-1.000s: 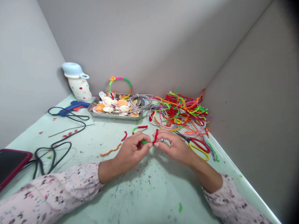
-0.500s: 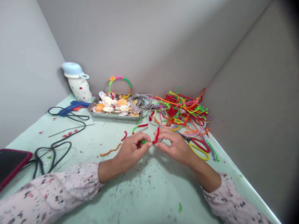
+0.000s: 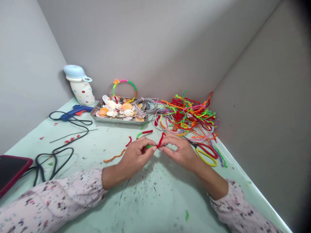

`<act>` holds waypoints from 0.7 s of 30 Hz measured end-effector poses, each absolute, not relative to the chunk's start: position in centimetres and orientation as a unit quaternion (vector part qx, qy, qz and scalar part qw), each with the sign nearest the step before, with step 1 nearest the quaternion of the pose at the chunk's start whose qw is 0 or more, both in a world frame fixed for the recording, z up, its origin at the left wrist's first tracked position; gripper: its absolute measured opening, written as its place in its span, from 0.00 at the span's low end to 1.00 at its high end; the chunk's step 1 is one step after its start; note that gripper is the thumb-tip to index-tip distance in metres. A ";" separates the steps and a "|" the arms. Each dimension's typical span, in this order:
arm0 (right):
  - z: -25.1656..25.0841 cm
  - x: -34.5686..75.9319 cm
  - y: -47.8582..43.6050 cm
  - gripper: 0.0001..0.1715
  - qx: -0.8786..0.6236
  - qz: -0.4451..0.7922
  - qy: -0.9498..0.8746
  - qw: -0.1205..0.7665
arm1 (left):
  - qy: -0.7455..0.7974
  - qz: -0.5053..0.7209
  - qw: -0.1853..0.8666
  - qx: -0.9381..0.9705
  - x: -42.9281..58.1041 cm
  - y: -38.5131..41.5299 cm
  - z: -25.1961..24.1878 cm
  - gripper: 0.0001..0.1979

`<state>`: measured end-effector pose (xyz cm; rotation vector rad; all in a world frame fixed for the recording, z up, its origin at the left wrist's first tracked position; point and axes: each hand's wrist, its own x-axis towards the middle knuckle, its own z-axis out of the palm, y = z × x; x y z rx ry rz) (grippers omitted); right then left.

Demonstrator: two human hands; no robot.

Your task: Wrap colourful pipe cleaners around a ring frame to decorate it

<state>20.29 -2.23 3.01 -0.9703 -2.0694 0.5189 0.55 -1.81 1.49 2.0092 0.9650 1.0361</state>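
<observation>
Live from the desk (image 3: 155, 200): our left hand (image 3: 136, 155) pinches a short green pipe cleaner (image 3: 148, 146) in closed fingers (image 3: 145, 141), while our right hand (image 3: 181, 152) grips a red pipe cleaner (image 3: 160, 140) between its fingertips (image 3: 165, 139). The two pieces meet between the hands, right in front of the steel tray of seashells (image 3: 114, 120). To the right of that tray sprawls a tangled heap of colored pipe cleaners (image 3: 187, 113), and in front of the heap lie scissors with red and yellow handles (image 3: 206, 156), just beside our right hand. Left of the tray, there's a blue glue gun (image 3: 75, 110) — its black cord (image 3: 69, 149) looping across the desk.
</observation>
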 end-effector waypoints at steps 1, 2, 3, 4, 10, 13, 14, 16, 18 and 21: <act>3.1 20.3 -2.2 0.03 -0.381 0.204 -0.814 0.387 | 0.369 0.395 0.330 0.774 0.5 -1.8 1.5 0.09; 3.1 20.2 -2.2 0.03 -0.382 0.204 -0.815 0.385 | 0.369 0.393 0.325 0.777 0.5 -1.8 1.5 0.09; 3.2 20.2 -2.3 0.03 -0.383 0.204 -0.815 0.384 | 0.370 0.392 0.321 0.779 0.5 -1.8 1.5 0.09; 3.3 20.2 -2.3 0.03 -0.383 0.203 -0.816 0.382 | 0.371 0.390 0.320 0.779 0.5 -1.8 1.6 0.09; 3.4 20.2 -2.3 0.06 -0.366 0.179 -0.829 0.384 | 0.373 0.383 0.335 0.776 0.5 -1.9 1.5 0.09; 3.3 20.3 -2.2 0.06 -0.356 0.164 -0.837 0.382 | 0.382 0.378 0.334 0.775 0.5 -1.8 1.4 0.09; 3.3 20.3 -2.2 0.06 -0.355 0.159 -0.840 0.380 | 0.384 0.379 0.334 0.773 0.5 -1.8 1.4 0.09; 3.1 20.3 -2.1 0.05 -0.357 0.148 -0.842 0.377 | 0.384 0.383 0.334 0.771 0.5 -1.7 1.3 0.09; 3.0 20.2 -2.1 0.04 -0.361 0.142 -0.842 0.375 | 0.382 0.386 0.334 0.770 0.5 -1.7 1.2 0.08; 2.8 20.2 -2.1 0.04 -0.369 0.143 -0.841 0.368 | 0.379 0.382 0.339 0.771 0.6 -1.8 1.0 0.08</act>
